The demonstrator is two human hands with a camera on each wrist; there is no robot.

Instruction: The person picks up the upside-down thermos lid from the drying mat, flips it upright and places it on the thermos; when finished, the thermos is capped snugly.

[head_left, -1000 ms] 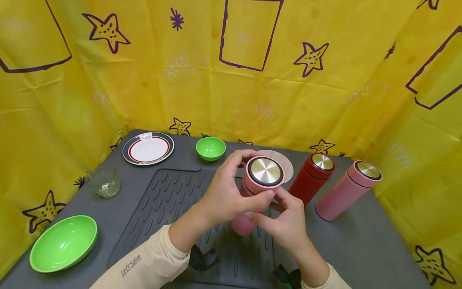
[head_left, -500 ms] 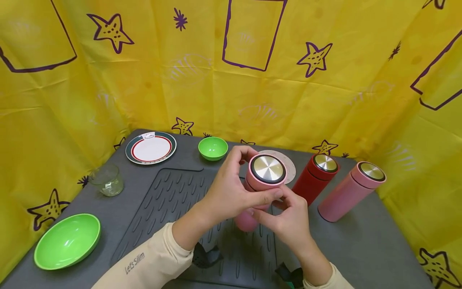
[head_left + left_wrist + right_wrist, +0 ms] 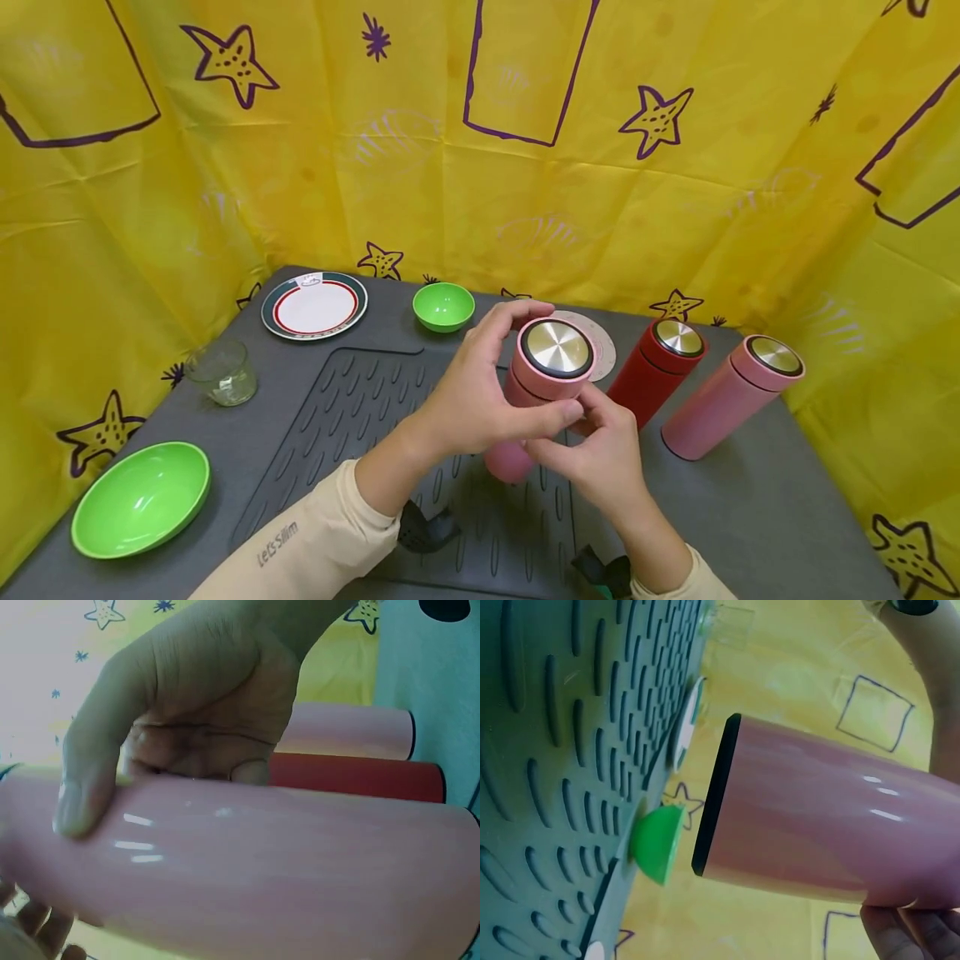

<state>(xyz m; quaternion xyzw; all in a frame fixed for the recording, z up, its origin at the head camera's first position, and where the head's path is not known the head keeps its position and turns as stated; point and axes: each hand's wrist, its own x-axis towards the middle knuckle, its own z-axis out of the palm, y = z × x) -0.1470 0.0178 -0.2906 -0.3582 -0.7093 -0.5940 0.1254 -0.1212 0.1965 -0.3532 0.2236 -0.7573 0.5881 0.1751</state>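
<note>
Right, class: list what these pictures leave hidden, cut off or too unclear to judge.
1. Pink flask: head view, both hands cover its middle.
2. Right hand: right wrist view, only fingertips show at the bottom edge.
3. Left hand: left wrist view, close and blurred; lid out of frame.
4. Glass: head view, contents too small to tell.

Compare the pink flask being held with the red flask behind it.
The held pink flask is pale pink and gripped by the left hand and right hand; the red flask is deep red and untouched. The pink flask is off the mat; the red flask stands on the table. Both have round steel-topped lids.
</note>
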